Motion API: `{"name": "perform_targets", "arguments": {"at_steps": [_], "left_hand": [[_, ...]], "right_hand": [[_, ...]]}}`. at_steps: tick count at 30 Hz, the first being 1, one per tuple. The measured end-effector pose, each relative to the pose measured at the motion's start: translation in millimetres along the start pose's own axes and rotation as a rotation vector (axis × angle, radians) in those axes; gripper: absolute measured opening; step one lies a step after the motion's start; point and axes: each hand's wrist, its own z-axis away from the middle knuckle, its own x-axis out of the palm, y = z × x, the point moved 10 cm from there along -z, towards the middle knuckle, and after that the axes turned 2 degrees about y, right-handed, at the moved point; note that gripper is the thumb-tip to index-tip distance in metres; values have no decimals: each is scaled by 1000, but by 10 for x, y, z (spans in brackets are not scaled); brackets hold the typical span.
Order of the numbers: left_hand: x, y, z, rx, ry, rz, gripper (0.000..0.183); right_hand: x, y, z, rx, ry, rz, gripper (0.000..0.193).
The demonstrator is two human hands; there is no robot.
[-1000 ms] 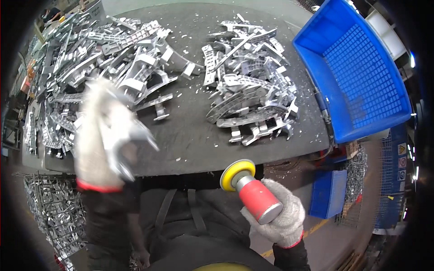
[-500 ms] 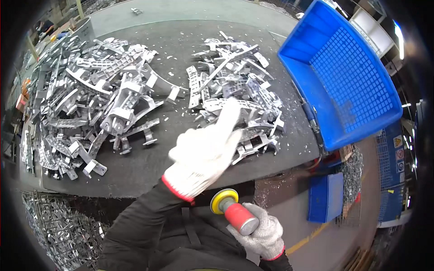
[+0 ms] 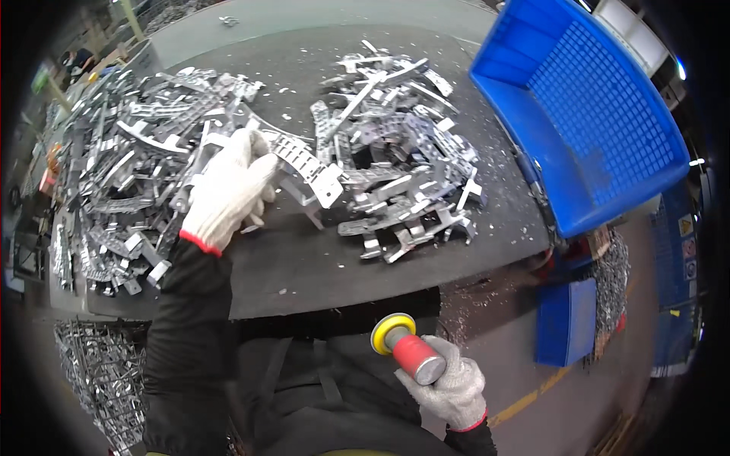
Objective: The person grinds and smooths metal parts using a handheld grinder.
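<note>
In my right hand (image 3: 455,386), gloved in white knit with a red cuff, sits a small hand-held disc sander (image 3: 418,357) with a red body and a yellow pad. I hold it in front of my body, below the table edge, its pad facing up and left. My gloved left hand (image 3: 232,186) reaches over the right side of the left pile of silvery metal castings (image 3: 125,171). Its fingers are closed around one end of a ribbed metal bracket (image 3: 308,166), whose other end points toward the right pile of castings (image 3: 411,144).
Both piles lie on a dark mat (image 3: 274,281) strewn with metal flakes. A large blue crate (image 3: 547,167) stands tipped at the table's right edge. On the floor are a smaller blue bin (image 3: 566,323) and, at lower left, a wire basket of castings (image 3: 99,380). A person (image 3: 78,61) is far left.
My left hand has moved from the right pile leftward to the left pile and taken hold of a ribbed bracket. My right hand still holds the sander, nearly unmoved.
</note>
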Motion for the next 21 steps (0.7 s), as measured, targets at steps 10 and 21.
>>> {"name": "perform_targets", "arguments": {"at_steps": [10, 21], "left_hand": [[833, 1285, 138, 704, -272, -1182, 19], [-680, -537, 677, -130, 138, 138, 6]], "right_hand": [[192, -374, -190, -54, -132, -150, 68], [137, -41, -21, 21, -125, -43, 73]]}}
